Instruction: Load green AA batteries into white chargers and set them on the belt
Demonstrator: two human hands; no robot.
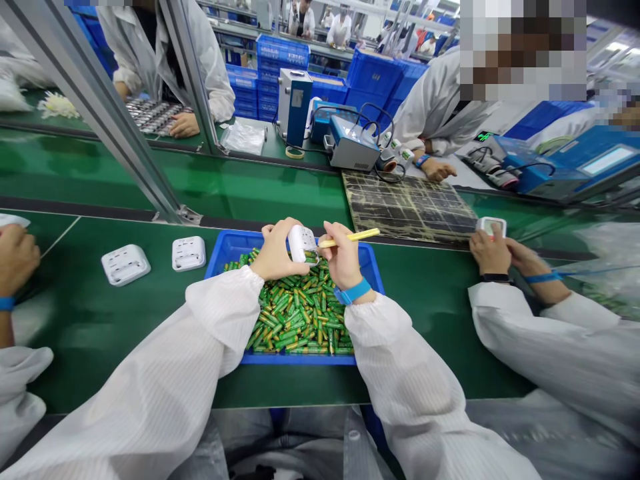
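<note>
My left hand (280, 252) is closed around a small white plastic device (301, 244), tilted up over the tray. My right hand (341, 257) grips a yellow pen-like tool (357, 236), its near end close to the device's side; whether they touch I cannot tell. Below both hands, a blue tray (376, 280) holds a heap of green and gold batteries (300, 313). To the left on the green bench lie two similar white devices, a larger-looking one (126, 265) and another (189, 254) beside the tray, with slots facing up.
A dark metal-framed panel (407, 205) lies across the conveyor behind the tray. A slanted aluminium post (135, 147) rises at the left. Co-workers' hands (493, 252) work at the right with a white device; another hand (19, 260) is at far left. Blue instruments (350, 143) stand beyond.
</note>
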